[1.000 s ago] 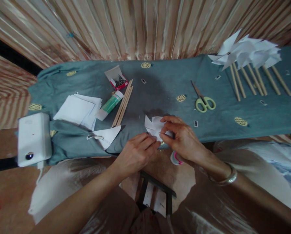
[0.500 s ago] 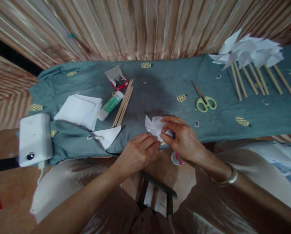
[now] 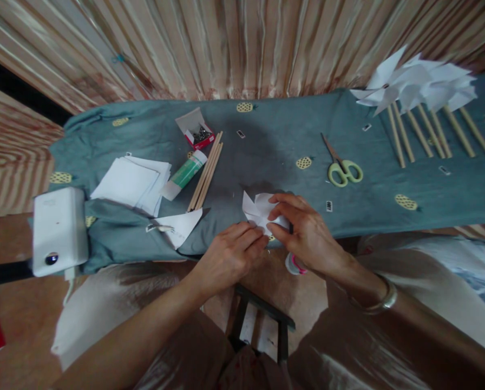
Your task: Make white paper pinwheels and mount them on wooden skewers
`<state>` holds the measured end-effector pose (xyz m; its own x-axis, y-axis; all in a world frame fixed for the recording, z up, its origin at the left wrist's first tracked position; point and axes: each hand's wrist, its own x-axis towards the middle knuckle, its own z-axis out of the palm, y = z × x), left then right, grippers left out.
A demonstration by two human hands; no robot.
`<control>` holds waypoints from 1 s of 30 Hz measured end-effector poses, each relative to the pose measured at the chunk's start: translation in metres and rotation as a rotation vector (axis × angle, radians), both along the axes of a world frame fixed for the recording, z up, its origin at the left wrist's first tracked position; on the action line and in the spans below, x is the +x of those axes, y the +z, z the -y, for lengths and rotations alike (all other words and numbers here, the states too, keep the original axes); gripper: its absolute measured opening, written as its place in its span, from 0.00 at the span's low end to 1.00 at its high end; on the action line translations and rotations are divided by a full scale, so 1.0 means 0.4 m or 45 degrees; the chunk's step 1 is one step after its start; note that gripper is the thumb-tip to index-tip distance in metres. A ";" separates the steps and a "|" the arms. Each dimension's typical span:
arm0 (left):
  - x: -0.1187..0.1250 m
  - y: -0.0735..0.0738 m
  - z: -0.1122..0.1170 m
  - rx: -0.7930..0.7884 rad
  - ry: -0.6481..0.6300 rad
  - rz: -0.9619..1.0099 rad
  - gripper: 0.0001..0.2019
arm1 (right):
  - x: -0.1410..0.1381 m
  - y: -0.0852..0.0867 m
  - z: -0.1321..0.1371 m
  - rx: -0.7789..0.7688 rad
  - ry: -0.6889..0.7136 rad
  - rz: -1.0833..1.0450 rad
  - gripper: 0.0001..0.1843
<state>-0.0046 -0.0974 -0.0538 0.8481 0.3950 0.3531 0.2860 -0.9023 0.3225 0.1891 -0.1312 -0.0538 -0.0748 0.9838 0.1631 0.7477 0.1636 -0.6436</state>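
Note:
Near the front edge of the cloth-covered table, a white paper pinwheel [image 3: 259, 208] with cut, partly folded blades is between my hands. My left hand [image 3: 234, 253] has its fingers closed on the paper's lower left edge. Thumb and fingers of my right hand [image 3: 301, 222] pinch the right side of the same paper, bending a blade inward. The fingers cover part of its centre and right blades. Left of my hands lie several bare wooden sticks [image 3: 205, 173] beside a green and white glue stick [image 3: 184, 174].
Finished paper pinwheels on sticks [image 3: 425, 86] lie at the back right. Green-handled scissors [image 3: 345, 172] rest nearer. Leftward are an open box of metal pins [image 3: 198, 135], a stack of white paper [image 3: 124, 183], a paper scrap [image 3: 181, 227] and a white device [image 3: 59, 230] at the edge.
Almost nothing differs. The view has shifted very slightly, while both hands keep the same hold on the paper pinwheel.

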 end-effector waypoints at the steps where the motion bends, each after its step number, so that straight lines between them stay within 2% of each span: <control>1: 0.000 0.000 0.000 0.001 -0.001 -0.002 0.07 | -0.001 0.001 0.001 0.005 0.001 0.005 0.04; 10: -0.001 -0.001 0.000 -0.010 -0.006 -0.030 0.08 | -0.002 -0.002 0.007 0.029 0.022 0.009 0.07; 22: 0.004 0.003 -0.003 0.002 -0.010 -0.010 0.08 | -0.009 -0.007 0.026 0.141 0.132 0.193 0.12; 26: 0.003 0.001 -0.002 0.013 0.002 -0.009 0.07 | -0.022 -0.022 0.043 0.147 0.165 0.298 0.15; 30: 0.003 0.001 -0.003 0.003 0.007 0.002 0.07 | -0.031 -0.048 0.061 0.286 0.165 0.354 0.17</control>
